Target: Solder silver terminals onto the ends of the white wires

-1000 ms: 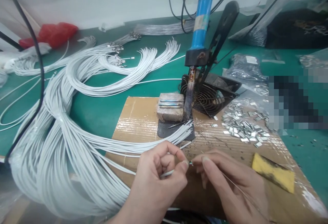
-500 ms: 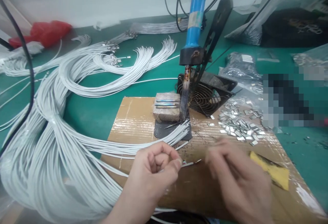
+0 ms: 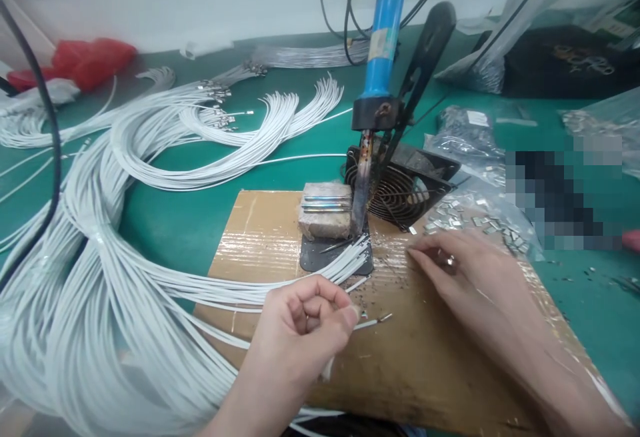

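My left hand (image 3: pixel 307 337) is closed, with thumb and forefinger pinching a white cable (image 3: pixel 367 324). The cable's bared, silvery tip points right, above the cardboard. To the right, my right hand (image 3: pixel 465 277) has its thumb and forefinger drawn together just in front of a scatter of small metal connectors (image 3: pixel 500 227). A shiny bit shows between its fingers; whether the fingertips grip anything is too small to tell. Beyond my left hand, white cable ends (image 3: pixel 350 260) lie on a dark plate (image 3: pixel 313 257).
A blue-handled soldering iron (image 3: pixel 383 44) stands tip-down beside a block with metallic bars (image 3: pixel 325 214). Behind it leans a black fan (image 3: pixel 405 187). A large bundle of white cables (image 3: pixel 100 224) fills the left. Cardboard (image 3: pixel 250 224) covers the green table (image 3: pixel 160 224). Plastic bags (image 3: pixel 460 134) lie at right.
My right hand has moved up and right, from near the cable tip to the metal connectors, and its forearm now covers the yellow piece. My left hand keeps the cable almost still.
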Motion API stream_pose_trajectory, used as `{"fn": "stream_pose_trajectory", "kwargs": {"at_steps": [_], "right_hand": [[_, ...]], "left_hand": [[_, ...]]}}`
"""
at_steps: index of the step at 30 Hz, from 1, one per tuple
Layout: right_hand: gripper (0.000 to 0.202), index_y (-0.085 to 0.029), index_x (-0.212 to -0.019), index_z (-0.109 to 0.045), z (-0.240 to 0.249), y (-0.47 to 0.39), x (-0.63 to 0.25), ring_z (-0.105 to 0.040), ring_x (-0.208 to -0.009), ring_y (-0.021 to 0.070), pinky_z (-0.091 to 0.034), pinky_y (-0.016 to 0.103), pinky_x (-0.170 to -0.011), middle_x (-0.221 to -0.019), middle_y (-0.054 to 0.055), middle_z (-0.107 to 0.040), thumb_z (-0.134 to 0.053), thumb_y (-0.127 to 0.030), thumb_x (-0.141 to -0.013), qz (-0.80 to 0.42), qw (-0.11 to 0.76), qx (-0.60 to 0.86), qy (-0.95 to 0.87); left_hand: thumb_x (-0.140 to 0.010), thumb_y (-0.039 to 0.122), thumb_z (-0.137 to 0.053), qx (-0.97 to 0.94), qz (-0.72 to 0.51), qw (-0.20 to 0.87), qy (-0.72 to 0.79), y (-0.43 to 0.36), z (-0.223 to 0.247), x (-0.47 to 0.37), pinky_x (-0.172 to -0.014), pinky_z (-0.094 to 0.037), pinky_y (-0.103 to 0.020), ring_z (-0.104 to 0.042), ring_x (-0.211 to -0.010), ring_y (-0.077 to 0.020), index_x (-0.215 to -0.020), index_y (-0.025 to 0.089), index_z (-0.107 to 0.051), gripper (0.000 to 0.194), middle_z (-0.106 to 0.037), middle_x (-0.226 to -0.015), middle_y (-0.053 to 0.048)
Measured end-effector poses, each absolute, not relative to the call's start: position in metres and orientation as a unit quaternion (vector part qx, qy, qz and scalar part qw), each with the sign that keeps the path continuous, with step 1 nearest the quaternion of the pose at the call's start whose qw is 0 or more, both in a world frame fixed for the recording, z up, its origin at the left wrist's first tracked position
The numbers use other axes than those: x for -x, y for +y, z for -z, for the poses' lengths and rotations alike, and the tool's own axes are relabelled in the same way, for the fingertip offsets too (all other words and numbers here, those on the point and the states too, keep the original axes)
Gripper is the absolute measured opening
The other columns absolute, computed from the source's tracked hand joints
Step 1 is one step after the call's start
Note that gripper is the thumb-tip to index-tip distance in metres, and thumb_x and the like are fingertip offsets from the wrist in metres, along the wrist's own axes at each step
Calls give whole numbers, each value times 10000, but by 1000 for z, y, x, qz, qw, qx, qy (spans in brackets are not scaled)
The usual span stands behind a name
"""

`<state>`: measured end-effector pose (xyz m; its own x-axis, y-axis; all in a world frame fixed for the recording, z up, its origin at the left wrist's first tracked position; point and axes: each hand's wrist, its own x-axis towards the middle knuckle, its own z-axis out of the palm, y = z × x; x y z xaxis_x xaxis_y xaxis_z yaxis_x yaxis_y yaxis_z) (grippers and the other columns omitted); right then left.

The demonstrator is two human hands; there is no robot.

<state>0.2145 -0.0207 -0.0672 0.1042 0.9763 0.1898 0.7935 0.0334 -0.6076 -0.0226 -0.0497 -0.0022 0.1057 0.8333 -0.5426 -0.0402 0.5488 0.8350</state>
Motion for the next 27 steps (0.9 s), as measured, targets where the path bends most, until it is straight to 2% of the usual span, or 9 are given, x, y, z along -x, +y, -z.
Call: {"fn": "stream_pose_trajectory", "kwargs": {"at_steps": [3, 5, 8, 11, 16, 20, 27], "right_hand": [[158, -262, -844, -763, 62, -40, -210, -710, -649, 231, -478, 341, -610, -750, 26, -779, -705, -407, -868, -171, 340, 700, -604], [165, -254, -890, -767, 59, -51, -202, -743, -592, 197, -521, 289, -549, -725, 7, -792, -746, -418, -879, -196, 370, 707, -570], [239, -237, -903, -781, 56, -62, -185, -786, -631, 173, -604, 209, -577, -770, 12, -818, -742, -472, -877, -228, 422, 694, -537], [179, -255, -802, -811, 50, -68, -169, -779, -613, 158, -616, 156, -586, -766, 1, -823, -785, -431, -825, -265, 467, 665, -518], [104, -263, -812, -856, 46, -80, -152, -687, -496, 136, -562, 146, -481, -606, -3, -739, -823, -361, -828, -383, 480, 621, -487], [46, -278, -818, -855, 49, -86, -145, -666, -507, 123, -543, 155, -489, -624, -9, -729, -816, -286, -841, -423, 509, 585, -468], [158, -320, -915, -879, 47, -86, -141, -669, -517, 125, -540, 167, -483, -668, -7, -735, -811, -200, -839, -439, 527, 553, -473]], "left_hand": [[-726, 302, -800, -349, -337, 645, 590, -49, 1, 20, -486, -210, -208, -321, -480, -60, -691, 161, -652, 207, -477, -515, 84], [-736, 285, -769, -364, -333, 634, 595, -47, -1, 18, -493, -197, -215, -298, -491, -61, -687, 163, -641, 184, -457, -518, 93], [-743, 281, -730, -385, -319, 615, 610, -46, -5, 15, -501, -185, -227, -285, -505, -69, -671, 170, -619, 172, -424, -519, 100], [-730, 273, -708, -394, -307, 596, 628, -45, -8, 12, -510, -186, -235, -293, -507, -75, -648, 178, -603, 165, -415, -509, 98], [-729, 271, -695, -395, -310, 577, 644, -45, -11, 8, -499, -178, -229, -274, -499, -77, -657, 183, -605, 145, -399, -499, 100], [-711, 267, -711, -392, -311, 576, 646, -45, -12, 7, -497, -167, -221, -267, -493, -74, -650, 185, -598, 153, -394, -490, 99], [-701, 271, -738, -382, -327, 586, 635, -42, -8, 9, -498, -194, -210, -281, -491, -71, -630, 181, -605, 176, -412, -494, 91]]}}
